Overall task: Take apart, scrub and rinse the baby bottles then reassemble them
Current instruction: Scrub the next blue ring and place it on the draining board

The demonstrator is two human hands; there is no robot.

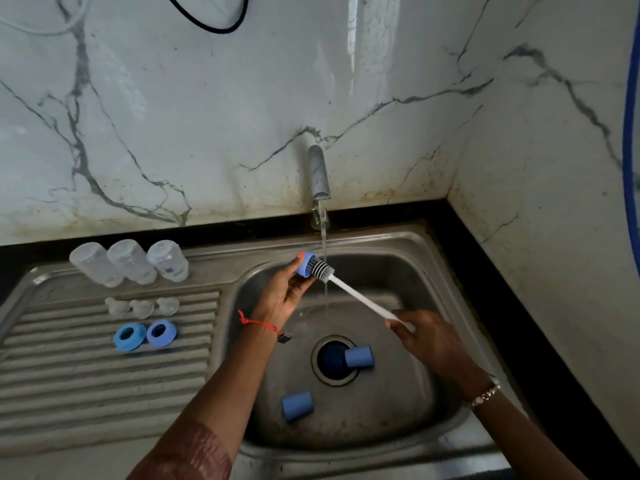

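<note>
L hand (282,294) curled round blue cap (305,265) just under tap (318,173) | R hand (427,337) grips brush (360,297) handle end, bristles at cap mouth, in stream (324,237) | 2 loose caps (359,356) well below tap | 3 btls (131,261) left of tap

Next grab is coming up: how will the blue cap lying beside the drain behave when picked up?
The blue cap lies on its side beside the drain, so a nudge would probably roll it. Water runs from the tap into the sink, so it is likely wet and slippery. It looks small, hollow plastic: probably light and stiff.
</note>
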